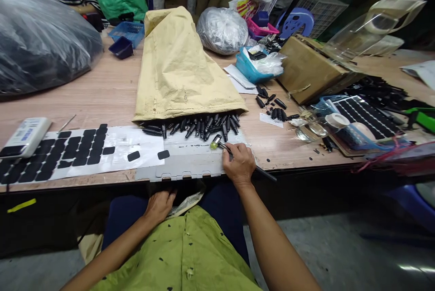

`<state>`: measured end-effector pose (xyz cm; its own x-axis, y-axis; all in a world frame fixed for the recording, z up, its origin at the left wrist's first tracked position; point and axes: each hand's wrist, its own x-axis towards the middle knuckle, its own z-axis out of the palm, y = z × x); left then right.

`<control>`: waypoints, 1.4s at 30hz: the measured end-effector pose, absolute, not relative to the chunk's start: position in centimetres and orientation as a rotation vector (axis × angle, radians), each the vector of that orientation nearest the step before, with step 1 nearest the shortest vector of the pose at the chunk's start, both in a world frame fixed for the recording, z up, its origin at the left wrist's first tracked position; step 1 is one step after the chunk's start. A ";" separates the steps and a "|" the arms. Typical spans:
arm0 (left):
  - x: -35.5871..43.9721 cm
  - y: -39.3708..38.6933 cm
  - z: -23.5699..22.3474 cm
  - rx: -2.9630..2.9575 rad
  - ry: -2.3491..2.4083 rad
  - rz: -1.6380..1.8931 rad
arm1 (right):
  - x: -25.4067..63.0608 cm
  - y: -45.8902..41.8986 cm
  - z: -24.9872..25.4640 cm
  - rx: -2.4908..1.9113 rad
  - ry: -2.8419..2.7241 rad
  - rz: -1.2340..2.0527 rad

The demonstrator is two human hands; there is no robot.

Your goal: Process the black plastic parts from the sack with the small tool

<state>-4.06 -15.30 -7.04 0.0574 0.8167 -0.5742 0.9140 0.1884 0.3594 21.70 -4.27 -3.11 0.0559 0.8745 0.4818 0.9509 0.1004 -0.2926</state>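
My right hand [239, 164] is wrapped round a small hammer [265, 174] at the table's front edge. The hammer has a yellowish head, a metal neck and a black handle; its head lies over a grey sheet [190, 164]. Just beyond the head is a pile of black tubular plastic parts [204, 126], partly under the mouth of a tan sack [183, 69]. My left hand [159, 205] is low over my lap, beside the pale edge of a bag [186, 204]. Its fingertips are in shadow near the table edge, so their grip is unclear.
Left on the table are a white device [29, 134], a white sheet with black stickers [118, 148] and a large plastic bag [44, 41]. Loose black parts [277, 112], a cardboard box [312, 66] and a blue basket [256, 66] stand to the right.
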 end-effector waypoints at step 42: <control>-1.3 -2.9 -0.4 2.038 1.614 0.706 | 21.1 -5.7 -1.1 -1.569 -1.772 0.146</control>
